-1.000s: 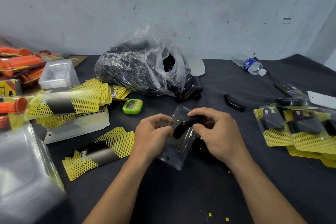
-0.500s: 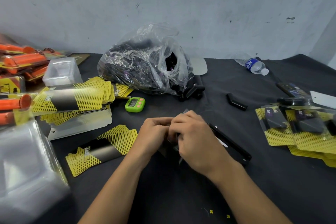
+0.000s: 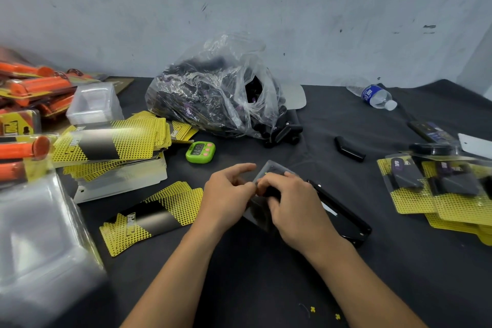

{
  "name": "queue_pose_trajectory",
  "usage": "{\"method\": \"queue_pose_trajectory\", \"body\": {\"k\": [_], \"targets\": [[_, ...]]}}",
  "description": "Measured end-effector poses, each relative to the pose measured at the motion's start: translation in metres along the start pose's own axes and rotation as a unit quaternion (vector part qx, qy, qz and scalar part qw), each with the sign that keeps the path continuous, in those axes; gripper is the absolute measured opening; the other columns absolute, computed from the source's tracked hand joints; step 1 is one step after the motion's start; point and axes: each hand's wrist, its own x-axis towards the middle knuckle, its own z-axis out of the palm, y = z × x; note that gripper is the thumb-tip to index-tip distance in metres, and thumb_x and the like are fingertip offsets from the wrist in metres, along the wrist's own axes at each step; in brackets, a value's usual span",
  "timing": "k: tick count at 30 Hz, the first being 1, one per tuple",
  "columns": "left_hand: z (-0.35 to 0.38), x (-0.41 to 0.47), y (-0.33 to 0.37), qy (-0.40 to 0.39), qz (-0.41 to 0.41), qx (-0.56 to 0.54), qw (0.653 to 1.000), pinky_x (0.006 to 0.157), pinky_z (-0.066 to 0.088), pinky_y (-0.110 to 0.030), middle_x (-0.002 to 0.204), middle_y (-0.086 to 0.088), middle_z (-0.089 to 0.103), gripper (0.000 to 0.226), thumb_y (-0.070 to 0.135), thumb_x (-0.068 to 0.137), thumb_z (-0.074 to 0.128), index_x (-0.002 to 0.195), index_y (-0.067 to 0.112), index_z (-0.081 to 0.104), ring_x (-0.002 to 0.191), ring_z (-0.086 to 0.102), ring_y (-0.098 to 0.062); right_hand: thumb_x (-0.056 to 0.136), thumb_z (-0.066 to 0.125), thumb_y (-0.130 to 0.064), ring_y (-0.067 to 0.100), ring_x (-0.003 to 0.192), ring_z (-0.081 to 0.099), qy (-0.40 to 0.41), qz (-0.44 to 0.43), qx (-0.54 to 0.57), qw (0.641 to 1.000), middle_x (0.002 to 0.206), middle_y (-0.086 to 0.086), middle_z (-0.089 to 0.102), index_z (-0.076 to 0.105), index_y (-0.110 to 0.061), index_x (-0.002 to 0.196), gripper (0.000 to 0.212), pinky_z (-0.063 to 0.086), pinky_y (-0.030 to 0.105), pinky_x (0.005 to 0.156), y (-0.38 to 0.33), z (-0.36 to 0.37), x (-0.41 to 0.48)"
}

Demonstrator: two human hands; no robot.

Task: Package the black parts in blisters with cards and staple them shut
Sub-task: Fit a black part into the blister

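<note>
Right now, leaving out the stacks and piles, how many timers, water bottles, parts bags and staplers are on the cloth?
Green timer: 1
Water bottle: 1
Clear bag of black parts: 1
Black stapler: 1
Total: 4

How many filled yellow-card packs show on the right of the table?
3: leftmost pack, middle pack, third pack cut by the frame edge. Yellow cards beneath may hide more.
</note>
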Motion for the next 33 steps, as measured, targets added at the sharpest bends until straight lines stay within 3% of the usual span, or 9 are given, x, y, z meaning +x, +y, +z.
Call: {"method": "queue_pose_trajectory", "body": {"k": [4, 7, 11, 18, 24, 27, 29, 31, 33], "targets": [[-0.003, -0.002, 0.000, 0.020, 0.011, 0.084, 0.996, 0.055, 0.045, -0.008, 0.069, 0.016, 0.074, 0.041, 0.018, 0.080, 0.069, 0.116, 0.039, 0.074, 0.064, 0.067, 0.004, 0.087, 0.055, 0.003, 0.024, 0.110, 0.064, -0.049, 0.043, -0.006, 0.998, 0.117, 0.003, 0.071, 0.050, -0.037, 0.113, 0.048, 0.053, 0.041, 0.089, -0.003, 0.000, 0.000], [-0.001, -0.005, 0.001, 0.013, 0.020, 0.129, 0.991, 0.055, 0.045, -0.008, 0.069, 0.019, 0.073, 0.036, 0.024, 0.080, 0.072, 0.113, 0.037, 0.077, 0.067, 0.067, 0.005, 0.083, 0.060, 0.007, 0.019, 0.111, 0.066, 0.016, 0.026, -0.015, 0.999, 0.142, -0.007, 0.062, 0.066, -0.030, 0.111, 0.047, 0.049, 0.026, 0.092, 0.001, -0.004, 0.000], [0.001, -0.006, 0.003, 0.012, 0.034, 0.162, 0.986, 0.056, 0.044, -0.014, 0.065, 0.014, 0.070, 0.036, 0.028, 0.081, 0.071, 0.115, 0.035, 0.076, 0.064, 0.063, 0.000, 0.096, 0.058, -0.018, 0.013, 0.103, 0.064, -0.020, -0.014, -0.128, 0.992, 0.105, -0.010, 0.074, 0.079, -0.032, 0.104, 0.026, 0.041, 0.030, 0.098, 0.005, -0.002, 0.002], [0.001, -0.007, 0.004, -0.008, 0.059, 0.189, 0.980, 0.047, 0.037, -0.010, 0.052, 0.021, 0.060, 0.045, 0.031, 0.079, 0.077, 0.123, 0.040, 0.071, 0.055, 0.058, 0.003, 0.101, 0.055, -0.025, 0.014, 0.097, 0.059, -0.004, -0.003, -0.136, 0.991, 0.095, -0.006, 0.070, 0.079, -0.033, 0.104, 0.025, 0.037, 0.029, 0.094, 0.007, -0.003, 0.004], [0.009, -0.010, -0.001, 0.016, 0.061, 0.202, 0.977, 0.061, 0.045, -0.005, 0.070, 0.016, 0.074, 0.038, 0.032, 0.087, 0.074, 0.125, 0.035, 0.072, 0.069, 0.066, 0.005, 0.102, 0.052, -0.023, 0.014, 0.102, 0.055, -0.014, 0.011, -0.149, 0.989, 0.095, -0.010, 0.075, 0.078, -0.027, 0.099, 0.027, 0.036, 0.031, 0.096, 0.009, -0.002, 0.005], [0.014, -0.011, -0.001, 0.035, 0.058, 0.212, 0.975, 0.079, 0.055, -0.022, 0.097, 0.007, 0.079, 0.039, 0.033, 0.089, 0.071, 0.128, 0.035, 0.071, 0.086, 0.071, -0.009, 0.099, 0.056, -0.019, 0.015, 0.092, 0.057, -0.002, 0.003, -0.155, 0.988, 0.084, -0.007, 0.074, 0.080, -0.025, 0.092, 0.026, 0.040, 0.031, 0.093, 0.008, 0.000, 0.006], [0.017, -0.013, -0.001, 0.048, 0.064, 0.214, 0.974, 0.076, 0.051, -0.024, 0.099, 0.007, 0.078, 0.036, 0.030, 0.090, 0.069, 0.126, 0.035, 0.071, 0.088, 0.071, -0.012, 0.094, 0.061, -0.016, 0.015, 0.082, 0.057, 0.002, -0.004, -0.133, 0.991, 0.076, -0.006, 0.071, 0.081, -0.025, 0.086, 0.023, 0.047, 0.035, 0.088, 0.009, 0.000, 0.006], [0.018, -0.014, 0.000, 0.071, 0.075, 0.220, 0.970, 0.075, 0.048, -0.026, 0.102, 0.008, 0.078, 0.035, 0.031, 0.091, 0.067, 0.125, 0.037, 0.071, 0.091, 0.070, -0.014, 0.086, 0.068, -0.011, 0.009, 0.087, 0.059, 0.029, 0.007, -0.079, 0.996, 0.083, -0.007, 0.071, 0.082, -0.028, 0.090, 0.022, 0.049, 0.027, 0.086, 0.008, 0.000, 0.005], [0.022, -0.017, 0.003, 0.084, 0.065, 0.261, 0.960, 0.079, 0.050, -0.033, 0.108, 0.006, 0.077, 0.036, 0.037, 0.093, 0.063, 0.129, 0.039, 0.067, 0.099, 0.069, -0.022, 0.078, 0.072, 0.000, 0.004, 0.103, 0.059, 0.101, 0.020, -0.015, 0.995, 0.103, -0.008, 0.075, 0.082, -0.026, 0.099, 0.035, 0.038, 0.007, 0.094, 0.005, -0.001, 0.005]]}}
